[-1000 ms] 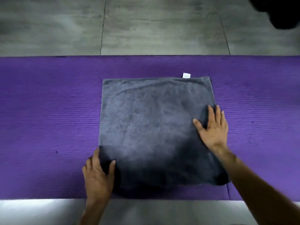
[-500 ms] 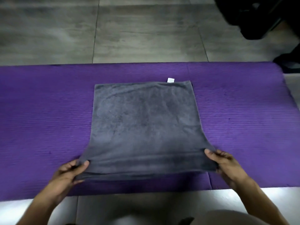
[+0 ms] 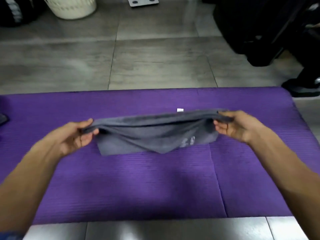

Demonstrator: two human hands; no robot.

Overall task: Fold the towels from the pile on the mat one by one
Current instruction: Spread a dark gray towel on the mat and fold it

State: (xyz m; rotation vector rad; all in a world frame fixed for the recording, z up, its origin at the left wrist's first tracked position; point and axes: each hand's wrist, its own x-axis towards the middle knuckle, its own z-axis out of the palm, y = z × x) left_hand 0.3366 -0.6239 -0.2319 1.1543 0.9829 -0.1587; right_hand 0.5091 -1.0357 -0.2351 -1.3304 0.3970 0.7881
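Head view: left hand [image 3: 78,134] and right hand [image 3: 237,125] each pinch a corner of the grey towel [image 3: 155,135], raised above the purple mat [image 3: 138,187]; white basket [image 3: 72,7] at 11 o'clock.

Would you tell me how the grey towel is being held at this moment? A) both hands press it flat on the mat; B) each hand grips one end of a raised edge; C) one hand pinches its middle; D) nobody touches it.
B: the left hand and right hand each pinch one end of the grey towel, whose gripped edge is lifted above the purple mat.
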